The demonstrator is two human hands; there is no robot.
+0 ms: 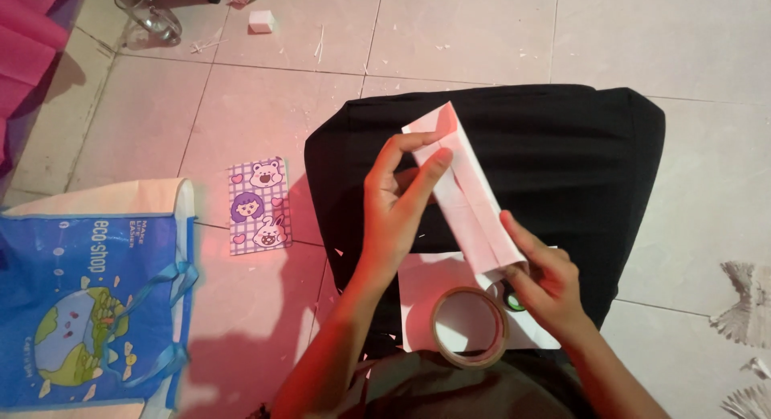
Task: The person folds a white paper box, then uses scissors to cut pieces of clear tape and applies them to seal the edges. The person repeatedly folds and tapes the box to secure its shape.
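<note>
Paper (470, 206), folded into a long narrow strip, hangs above a black cloth (578, 170) on the floor (265, 98). The left hand (397, 202) pinches its upper end and the right hand (542, 278) its lower, likely keeping the creases flat. Its long axis slants from upper left, away from the person, to lower right. A tape roll (470, 327) lies just below.

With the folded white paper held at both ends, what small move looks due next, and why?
Probably press the long centre flaps flat with the left hand. The folded paper is held in the air over the black cloth, the right hand pinches its lower end, and the flaps look loose. The tape roll lies untouched below.
</note>
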